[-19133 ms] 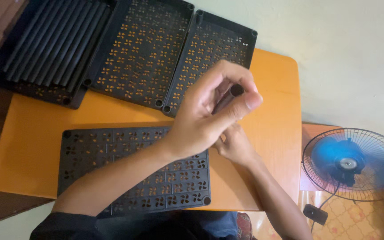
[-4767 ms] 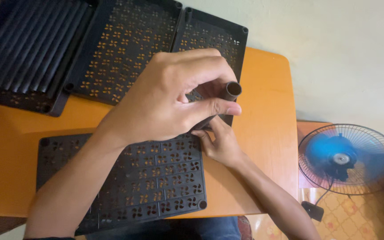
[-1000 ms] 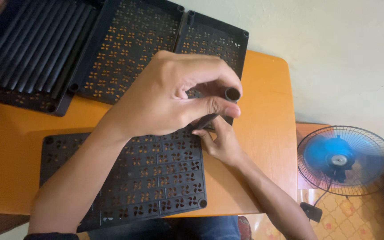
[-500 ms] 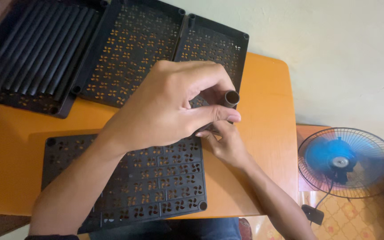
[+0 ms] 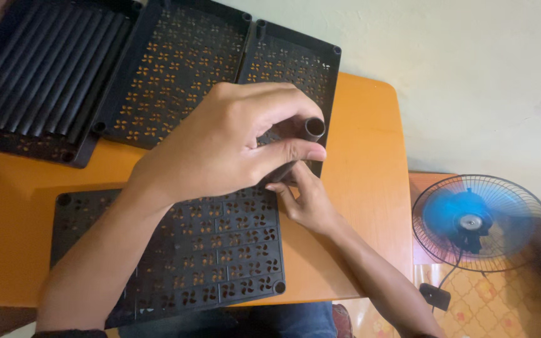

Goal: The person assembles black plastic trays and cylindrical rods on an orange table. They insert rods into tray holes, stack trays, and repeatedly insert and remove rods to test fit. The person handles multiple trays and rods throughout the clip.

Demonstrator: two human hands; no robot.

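Observation:
My left hand (image 5: pixel 226 147) grips the top of a black plastic tube (image 5: pixel 313 129) that stands upright at the far right corner of a black perforated panel (image 5: pixel 208 250) lying on the orange table (image 5: pixel 358 188). The tube's open end faces the camera. My right hand (image 5: pixel 308 200) rests lower down at the tube's base, fingers against the panel's corner; whether it grips the tube there is hidden by my left hand.
Two more perforated black panels (image 5: pixel 176 69) (image 5: pixel 295 62) and a tray of several black tubes (image 5: pixel 32 75) lie at the table's far side. A running blue-bladed fan (image 5: pixel 477 222) stands on the floor to the right, its cord and plug (image 5: pixel 434 295) below it.
The view has drifted slightly over the last second. Both hands stay at the tube on the panel's corner; my left hand sits a little lower in the frame than one second ago.

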